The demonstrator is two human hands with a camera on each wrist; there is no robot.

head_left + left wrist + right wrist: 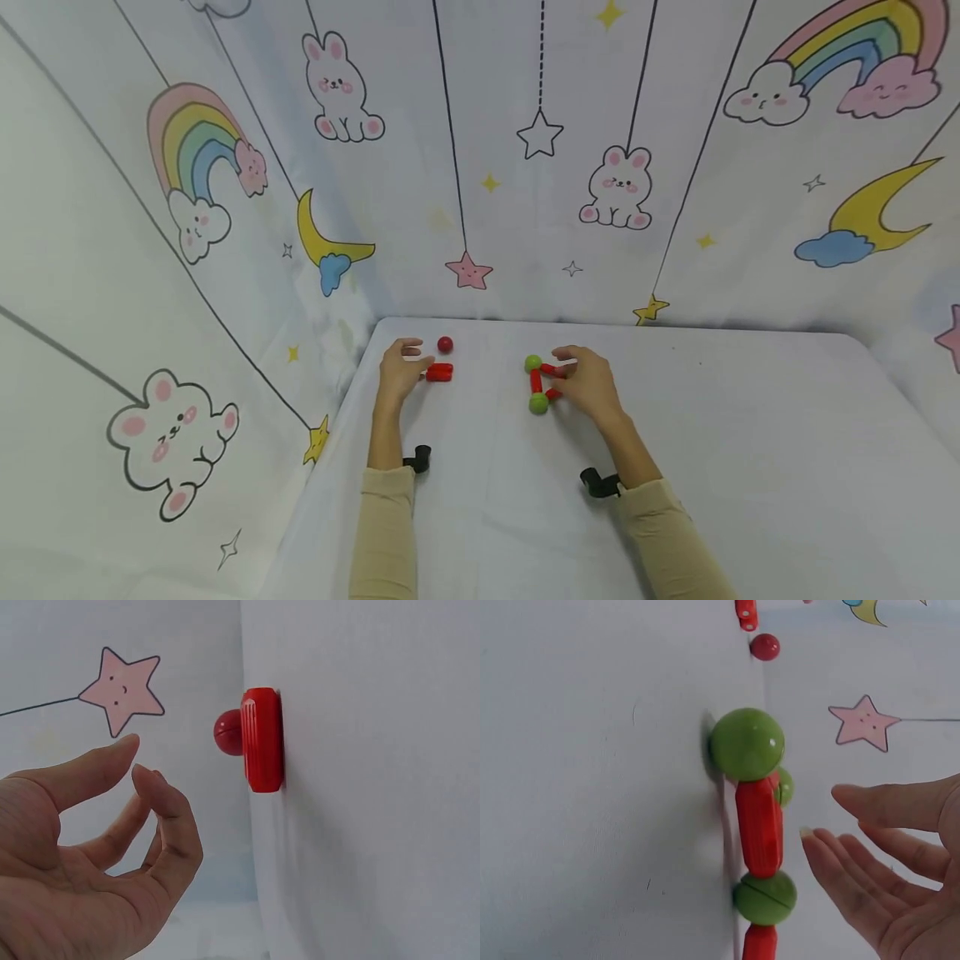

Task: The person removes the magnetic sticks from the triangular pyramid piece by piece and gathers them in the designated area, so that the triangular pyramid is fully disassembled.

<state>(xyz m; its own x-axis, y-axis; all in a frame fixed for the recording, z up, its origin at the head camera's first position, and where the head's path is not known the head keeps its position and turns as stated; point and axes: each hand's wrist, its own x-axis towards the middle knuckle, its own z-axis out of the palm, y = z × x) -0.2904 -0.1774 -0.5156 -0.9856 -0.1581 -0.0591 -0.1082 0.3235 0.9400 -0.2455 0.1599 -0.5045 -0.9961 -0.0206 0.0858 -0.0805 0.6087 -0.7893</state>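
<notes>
My left hand [396, 375] hovers beside two short red rods [439, 372], its fingers loosely bent and nothing between them. Behind the rods is a red ball [445, 344]; the left wrist view also has the ridged red rod [262, 742] apart from the fingertips. On the right, green balls [538, 403] and red rods [536, 382] are joined into a frame on the table. Over its right side is my right hand [588, 383], which hides part of it. The right wrist view shows a gap between those relaxed fingers and the nearest red rod [759, 829].
Everything lies on a table with a white cover [750, 433]. A white backdrop [525, 217] printed with rabbits, stars and rainbows rises at the back and the left. Black wrist cameras [600, 482] jut inward from both forearms.
</notes>
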